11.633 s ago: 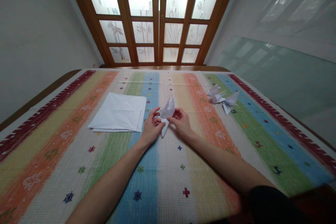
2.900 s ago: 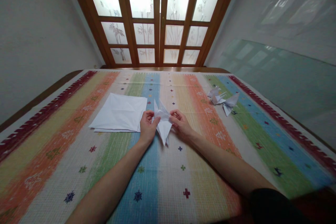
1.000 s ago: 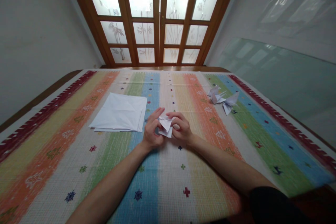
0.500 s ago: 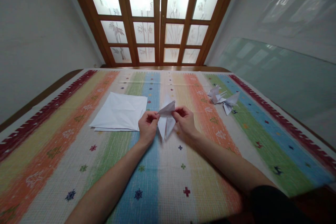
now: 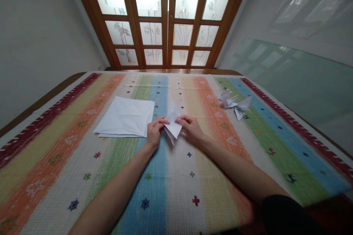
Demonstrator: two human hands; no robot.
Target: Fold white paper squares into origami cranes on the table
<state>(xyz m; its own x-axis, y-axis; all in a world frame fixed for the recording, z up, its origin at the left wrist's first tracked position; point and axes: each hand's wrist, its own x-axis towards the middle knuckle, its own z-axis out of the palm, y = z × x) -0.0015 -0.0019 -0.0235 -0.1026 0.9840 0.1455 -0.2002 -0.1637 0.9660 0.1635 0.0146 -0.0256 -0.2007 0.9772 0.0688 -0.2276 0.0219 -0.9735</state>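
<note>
A partly folded white paper piece (image 5: 173,125) is held just above the striped tablecloth (image 5: 176,176) in the middle of the table. My left hand (image 5: 153,132) pinches its left side and my right hand (image 5: 190,129) pinches its right side. One flap of the paper points up and back, another point hangs down toward me. Both hands have their fingers closed on the paper.
A stack of white square sheets (image 5: 125,117) lies left of my hands. Two finished white paper cranes (image 5: 234,103) sit at the right rear. A wooden glazed door (image 5: 168,18) stands behind the table, with walls close on both sides.
Over the last second my hands spread apart from a tight pinch and the paper opened out. Its upper flap now points further back than half a second ago.
</note>
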